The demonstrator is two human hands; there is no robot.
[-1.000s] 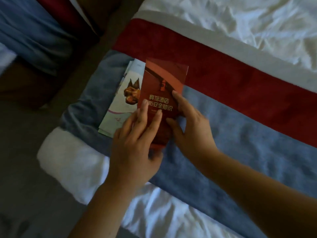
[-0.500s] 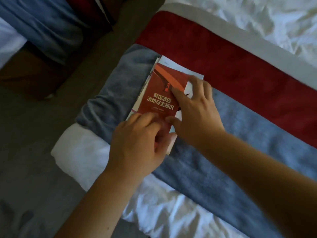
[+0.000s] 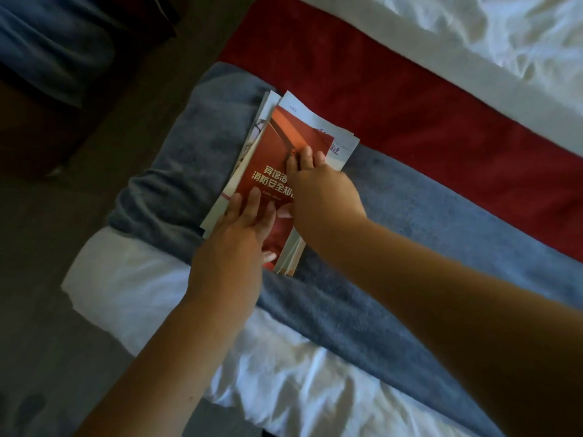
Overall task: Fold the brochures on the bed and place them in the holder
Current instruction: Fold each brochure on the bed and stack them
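A folded red brochure (image 3: 277, 152) with pale lettering lies on top of a stack of pale brochures (image 3: 318, 127) on the blue band of the bed runner (image 3: 410, 216). My left hand (image 3: 236, 234) lies flat on the red brochure's near end, fingers spread. My right hand (image 3: 318, 190) presses on its right side, fingertips near the middle. Both hands rest on the brochure without gripping it. No holder is in sight.
The bed runner's red band (image 3: 394, 99) runs beyond the stack, with white bedding (image 3: 473, 36) behind it and white sheet (image 3: 142, 288) at the near corner. The bed's edge drops to dark floor (image 3: 41, 310) on the left. Blue fabric (image 3: 53, 42) lies at the top left.
The red brochure, held up in both hands a second ago, now lies flat on the pale stack. My fingers have spread and press it down.
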